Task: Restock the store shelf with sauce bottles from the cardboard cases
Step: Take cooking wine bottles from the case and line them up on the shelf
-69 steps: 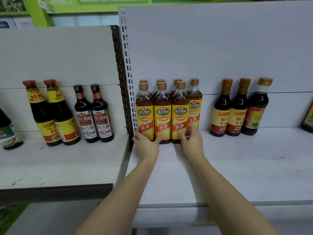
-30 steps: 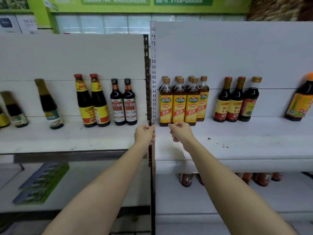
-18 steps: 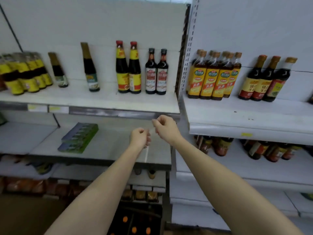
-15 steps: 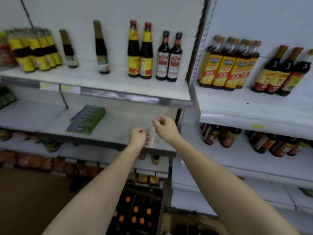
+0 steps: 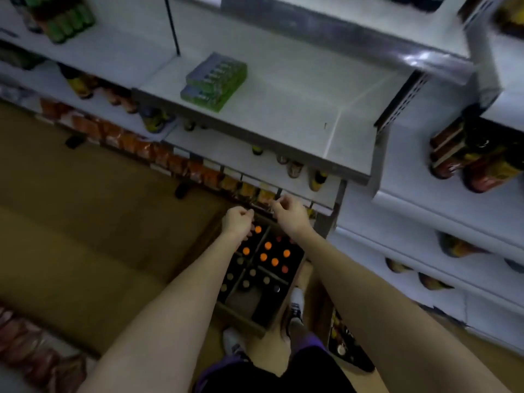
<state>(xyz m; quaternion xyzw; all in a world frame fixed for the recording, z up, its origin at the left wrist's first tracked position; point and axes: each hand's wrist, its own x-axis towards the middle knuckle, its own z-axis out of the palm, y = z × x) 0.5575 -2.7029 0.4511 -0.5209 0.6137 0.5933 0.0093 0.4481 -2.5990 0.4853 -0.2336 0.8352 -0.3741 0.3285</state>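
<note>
Below, white store shelving (image 5: 297, 109) fills the upper half of the head view, its tiers stepping down toward a brown floor (image 5: 85, 236). On the floor, right against the bottom tier, stands an open cardboard case (image 5: 243, 316), its long axis running from the person's feet toward the shelving, with card dividers splitting it into cells. The sauce bottles (image 5: 268, 255) in it stand upright, necks pointing straight up at the camera, so that only their caps show: about eight orange caps in the cells nearer the shelving, about eight duller brownish ones in the cells behind, the count unsure in the dim light. The cells nearest the person's white shoes (image 5: 296, 304) look bare. A second open case (image 5: 351, 347) sits at the right foot, contents too dark to count. Two flat green packs (image 5: 215, 78), one stacked on the other, lie on the middle shelf; blurred jars (image 5: 470, 157) crowd the right-hand bay. Both bare arms reach out over the case. The left hand (image 5: 236, 221) is curled into a loose fist, and the right hand (image 5: 289, 209), just beside it, has fingers bent inward; whether either pinches some small thing cannot be told.
</note>
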